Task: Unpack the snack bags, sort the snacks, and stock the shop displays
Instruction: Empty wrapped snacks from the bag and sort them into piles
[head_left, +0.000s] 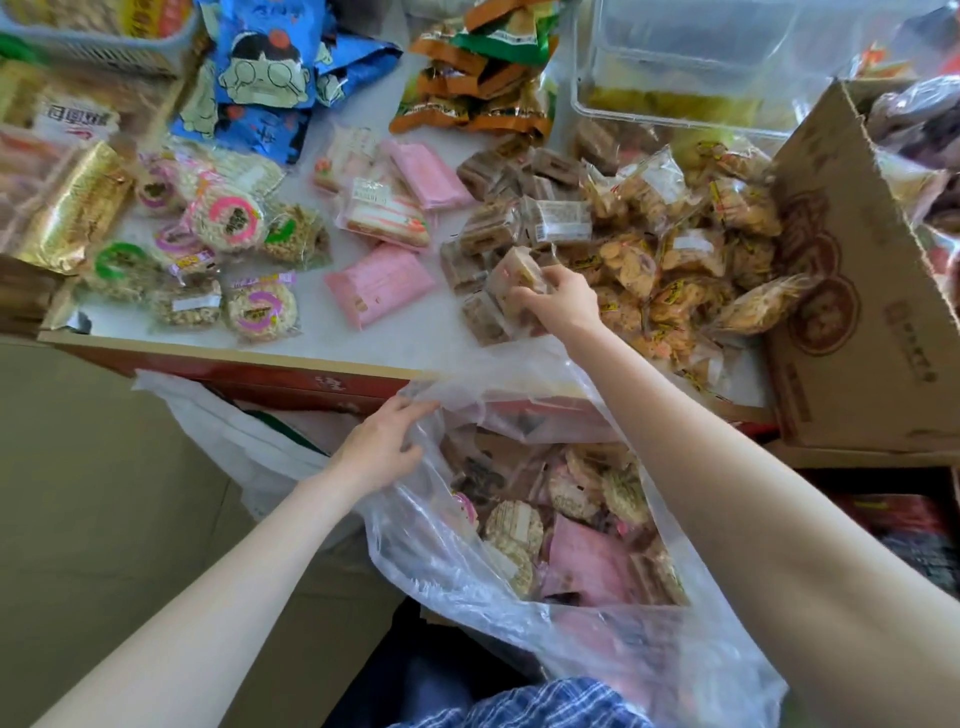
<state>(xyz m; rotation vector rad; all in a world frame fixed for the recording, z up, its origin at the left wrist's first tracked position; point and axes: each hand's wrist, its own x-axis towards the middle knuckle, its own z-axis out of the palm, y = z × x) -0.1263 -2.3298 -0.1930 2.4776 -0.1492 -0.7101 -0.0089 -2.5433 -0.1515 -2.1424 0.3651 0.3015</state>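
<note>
The right hand (558, 304) grips a brown snack packet (519, 283) near the counter's (332, 332) front edge. The left hand (382, 447) pinches the clear bag's (467, 571) rim (snacks inside).

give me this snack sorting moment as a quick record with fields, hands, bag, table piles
left hand: left hand grips the rim of the clear plastic bag
right hand: right hand holds a brown wrapped square snack at the brown pile
bag contents: round rice cakes, pink packets
table: white tabletop with pink flat packets and round pink-ringed rice cakes
right side: brown cardboard box

White tabletop (332, 325), red table edge (291, 375), olive floor (104, 467)
</note>
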